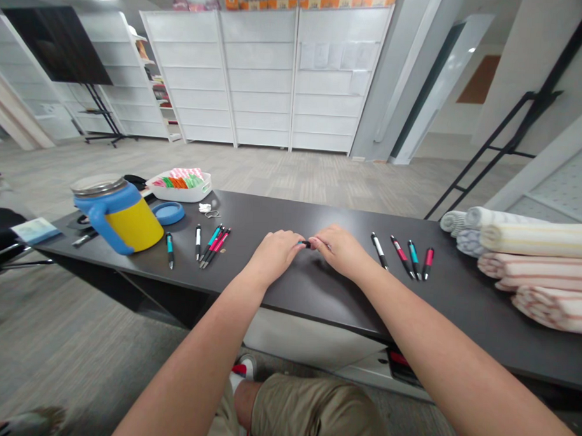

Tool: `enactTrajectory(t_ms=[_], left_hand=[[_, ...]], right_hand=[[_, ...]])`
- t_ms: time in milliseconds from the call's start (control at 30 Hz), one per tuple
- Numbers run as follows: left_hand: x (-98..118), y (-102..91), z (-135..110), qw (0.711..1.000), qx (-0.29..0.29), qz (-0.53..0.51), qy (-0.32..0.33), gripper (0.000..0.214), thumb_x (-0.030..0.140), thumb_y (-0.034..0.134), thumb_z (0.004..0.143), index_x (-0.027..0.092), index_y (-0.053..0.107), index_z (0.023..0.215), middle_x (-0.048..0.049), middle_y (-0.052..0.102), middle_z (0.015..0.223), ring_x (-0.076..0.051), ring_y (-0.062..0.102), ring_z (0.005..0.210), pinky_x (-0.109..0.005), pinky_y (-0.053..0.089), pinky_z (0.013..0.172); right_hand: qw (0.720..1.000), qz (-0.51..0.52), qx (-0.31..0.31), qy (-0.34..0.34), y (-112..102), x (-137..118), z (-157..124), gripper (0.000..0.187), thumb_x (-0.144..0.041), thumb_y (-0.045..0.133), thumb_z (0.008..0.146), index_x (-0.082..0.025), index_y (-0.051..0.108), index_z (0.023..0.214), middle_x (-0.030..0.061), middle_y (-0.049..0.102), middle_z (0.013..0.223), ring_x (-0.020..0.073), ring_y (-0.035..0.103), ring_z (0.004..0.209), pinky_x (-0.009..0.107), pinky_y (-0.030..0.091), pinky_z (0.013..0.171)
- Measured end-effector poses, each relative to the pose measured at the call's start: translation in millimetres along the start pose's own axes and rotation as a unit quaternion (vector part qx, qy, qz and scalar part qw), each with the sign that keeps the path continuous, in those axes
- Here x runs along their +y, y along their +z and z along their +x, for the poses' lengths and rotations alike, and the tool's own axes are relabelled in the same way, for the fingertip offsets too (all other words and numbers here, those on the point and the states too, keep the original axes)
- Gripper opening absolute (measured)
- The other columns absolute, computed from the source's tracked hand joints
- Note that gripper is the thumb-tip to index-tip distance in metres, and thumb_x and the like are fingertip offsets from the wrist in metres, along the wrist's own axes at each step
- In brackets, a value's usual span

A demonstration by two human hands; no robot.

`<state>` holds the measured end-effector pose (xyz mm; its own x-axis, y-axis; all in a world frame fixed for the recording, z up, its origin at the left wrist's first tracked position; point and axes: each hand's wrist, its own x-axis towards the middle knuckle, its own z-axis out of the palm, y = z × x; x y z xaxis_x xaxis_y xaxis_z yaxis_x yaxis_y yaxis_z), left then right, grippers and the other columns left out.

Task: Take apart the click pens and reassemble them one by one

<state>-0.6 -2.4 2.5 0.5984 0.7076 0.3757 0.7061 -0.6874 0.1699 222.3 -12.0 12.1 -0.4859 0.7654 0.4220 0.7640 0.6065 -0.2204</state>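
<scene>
Between my two hands, above the middle of the dark table, is a pen; only a short black part with a hint of teal shows. My left hand pinches one end, its fingers closed. The other end sits in the closed fingers of my right hand. Most of the pen is hidden by the fingers. To the left lie a teal pen, a white pen and a cluster of teal and red pens. On the right are a white pen, red pens and a teal pen.
A blue and yellow mug stands at the left by a blue lid. Behind them is a white basket of colourful packets. Keys lie nearby. Rolled towels are stacked at the right end.
</scene>
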Motion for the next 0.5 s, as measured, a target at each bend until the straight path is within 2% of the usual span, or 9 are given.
enactTrajectory(t_ms=[200,300,433,500], left_hand=[[1.9,0.3,2.1,1.0,-0.002,0.0,-0.012,0.033,0.038,0.04,0.109,0.021,0.066,0.118,-0.0062,0.073,0.11,-0.022,0.067,0.105,-0.034,0.048,0.086],[1.6,-0.6,1.7,1.0,0.003,-0.006,-0.02,0.032,0.038,0.041,0.109,0.021,0.066,0.119,-0.0062,0.073,0.111,-0.022,0.067,0.105,-0.034,0.048,0.087],[1.3,-1.3,0.8,1.0,-0.003,0.003,-0.011,0.031,0.038,0.042,0.109,0.022,0.067,0.117,-0.0053,0.073,0.109,-0.022,0.067,0.102,-0.035,0.048,0.086],[0.9,-0.8,0.6,1.0,-0.005,0.008,-0.006,0.031,0.039,0.042,0.109,0.022,0.067,0.118,-0.0051,0.072,0.108,-0.023,0.066,0.102,-0.035,0.048,0.086]], right_hand=[[0.999,0.033,0.036,0.018,1.6,1.1,-1.8,0.017,-0.034,0.062,0.101,-0.022,0.074,0.101,0.0058,0.075,0.089,0.0214,0.061,0.082,0.033,0.042,0.076],[0.997,0.059,0.044,0.035,-0.3,-1.7,-2.2,0.018,-0.035,0.065,0.099,-0.022,0.072,0.109,0.006,0.076,0.097,0.0209,0.062,0.085,0.033,0.043,0.079],[0.997,0.037,0.014,0.059,-2.9,-4.7,-2.3,0.031,-0.036,0.048,0.107,-0.021,0.072,0.093,0.0065,0.073,0.084,0.021,0.061,0.078,0.033,0.042,0.075],[0.997,0.041,0.008,0.061,-3.2,-4.9,-2.7,0.029,-0.033,0.049,0.106,-0.021,0.07,0.09,0.0055,0.071,0.08,0.0204,0.06,0.076,0.032,0.041,0.073]])
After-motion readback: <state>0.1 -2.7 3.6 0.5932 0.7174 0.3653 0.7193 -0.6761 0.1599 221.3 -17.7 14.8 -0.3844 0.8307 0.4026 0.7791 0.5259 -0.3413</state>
